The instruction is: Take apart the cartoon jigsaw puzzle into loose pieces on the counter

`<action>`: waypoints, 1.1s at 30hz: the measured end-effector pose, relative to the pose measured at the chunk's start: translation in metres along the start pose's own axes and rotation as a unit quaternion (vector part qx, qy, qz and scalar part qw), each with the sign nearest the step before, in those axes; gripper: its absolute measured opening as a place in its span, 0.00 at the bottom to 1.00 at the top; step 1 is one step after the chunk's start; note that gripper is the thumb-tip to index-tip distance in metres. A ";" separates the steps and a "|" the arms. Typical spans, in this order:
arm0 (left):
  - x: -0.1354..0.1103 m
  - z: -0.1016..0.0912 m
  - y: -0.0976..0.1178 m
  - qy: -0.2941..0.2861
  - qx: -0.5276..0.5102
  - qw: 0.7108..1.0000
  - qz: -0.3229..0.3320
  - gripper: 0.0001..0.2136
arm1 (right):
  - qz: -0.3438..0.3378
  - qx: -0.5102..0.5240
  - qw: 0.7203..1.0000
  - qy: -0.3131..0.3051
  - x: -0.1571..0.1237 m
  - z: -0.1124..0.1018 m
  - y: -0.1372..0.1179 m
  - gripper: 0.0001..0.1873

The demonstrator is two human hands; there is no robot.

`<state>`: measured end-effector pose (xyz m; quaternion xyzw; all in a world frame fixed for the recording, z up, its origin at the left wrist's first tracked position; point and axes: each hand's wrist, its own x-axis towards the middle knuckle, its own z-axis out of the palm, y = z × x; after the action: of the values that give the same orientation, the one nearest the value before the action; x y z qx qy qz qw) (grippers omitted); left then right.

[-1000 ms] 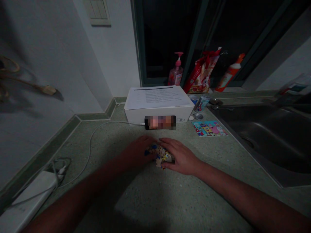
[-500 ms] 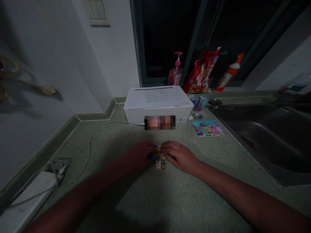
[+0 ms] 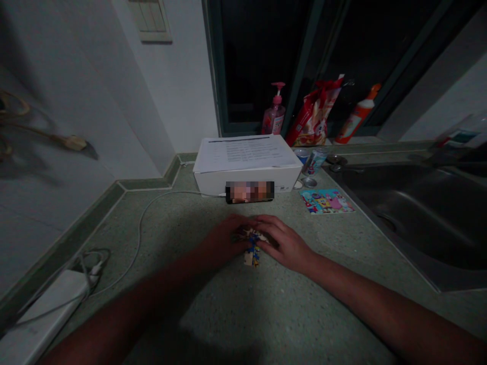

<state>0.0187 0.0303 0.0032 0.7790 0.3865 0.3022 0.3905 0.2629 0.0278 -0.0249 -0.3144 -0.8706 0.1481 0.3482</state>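
On the speckled green counter (image 3: 266, 314) lies a small clump of colourful jigsaw pieces (image 3: 251, 253). My left hand (image 3: 224, 238) is cupped against its left side, fingers curled over the pieces. From the right, my right hand (image 3: 285, 243) curls its fingers over the same clump, and the fingertips of both hands nearly meet above it. Part of the clump is hidden under the fingers. Behind the hands stands a white box (image 3: 247, 165) with a printed sheet on top.
A colourful cartoon card (image 3: 327, 201) lies right of the box. A steel sink (image 3: 418, 213) fills the right side. A pump bottle (image 3: 274, 114), a red bag (image 3: 314, 114) and an orange-capped bottle (image 3: 357, 116) stand on the window sill. A white cable (image 3: 144, 218) and power strip (image 3: 45, 309) lie at left.
Both hands have stayed around the jigsaw clump, shifting slightly away from me. The fingers have closed in over its top, and the visible clump is narrower than before.
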 end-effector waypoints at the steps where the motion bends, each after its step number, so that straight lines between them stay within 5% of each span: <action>1: 0.000 -0.003 -0.001 -0.007 -0.019 1.000 0.008 0.20 | 0.001 -0.006 1.000 -0.004 0.000 -0.001 0.000 0.20; 6: -0.002 -0.020 0.008 -0.055 0.162 0.985 0.012 0.21 | 0.015 -0.043 0.998 -0.033 0.001 -0.019 0.000 0.20; 9: -0.004 -0.032 0.019 -0.101 0.269 0.958 -0.004 0.16 | 0.083 -0.083 0.991 -0.070 0.004 -0.041 -0.001 0.22; 11: -0.004 -0.040 0.025 -0.111 0.305 0.945 -0.029 0.17 | 0.149 -0.111 0.976 -0.115 0.004 -0.057 0.001 0.23; 17: -0.008 -0.048 0.032 -0.181 0.367 0.901 -0.145 0.05 | 0.273 -0.040 0.913 -0.301 -0.006 -0.087 0.014 0.06; 24: -0.003 -0.030 0.021 -0.186 0.313 0.924 -0.113 0.05 | 0.221 -0.013 0.947 -0.235 -0.008 -0.062 0.018 0.01; 33: -0.003 -0.006 -0.005 -0.100 0.274 0.956 0.004 0.10 | 0.083 -0.039 0.988 -0.124 -0.008 -0.021 0.007 0.05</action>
<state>0.0109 0.0318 0.0018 0.8841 0.4099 0.1065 0.1973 0.2852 0.0289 -0.0179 -0.3780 -0.8830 0.1807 0.2116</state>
